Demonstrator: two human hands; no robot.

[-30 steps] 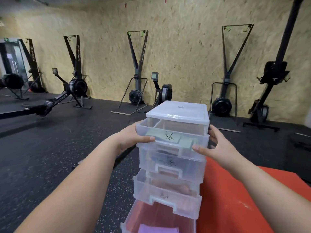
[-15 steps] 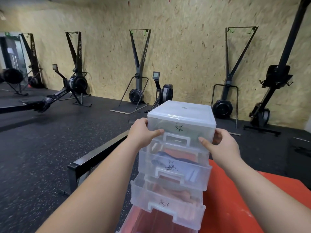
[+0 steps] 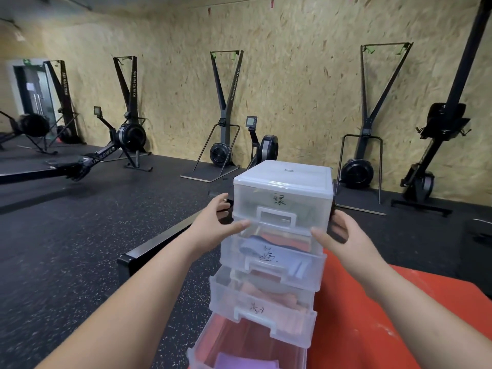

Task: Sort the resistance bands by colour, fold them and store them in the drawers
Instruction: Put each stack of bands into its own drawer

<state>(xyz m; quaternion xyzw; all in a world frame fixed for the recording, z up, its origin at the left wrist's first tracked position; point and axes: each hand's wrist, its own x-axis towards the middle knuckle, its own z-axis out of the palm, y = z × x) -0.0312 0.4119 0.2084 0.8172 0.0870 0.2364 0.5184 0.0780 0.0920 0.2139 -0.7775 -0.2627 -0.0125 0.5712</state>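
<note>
Loosely cupping the clear drawer unit (image 3: 282, 173) on the red platform (image 3: 372, 315), gripping nothing.
Left hand (image 3: 213, 225) relaxed, thumb at the front corner; green band (image 3: 306, 213) in the closed top drawer (image 3: 247, 206), blue band (image 3: 253, 242), orange band (image 3: 269, 292), purple band (image 3: 245, 362) in open drawers below; right hand (image 3: 343, 239) relaxed likewise.

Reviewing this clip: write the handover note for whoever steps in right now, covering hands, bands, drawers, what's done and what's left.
Left hand: open, thumb on the unit's front just under the top drawer.
Right hand: open, mirrored on the other side.
Top drawer is shut. The second drawer is ajar with a blue band, the third drawer is out with an orange band, and the bottom drawer is out with a purple band.
Left: push the three lower drawers shut.
</note>
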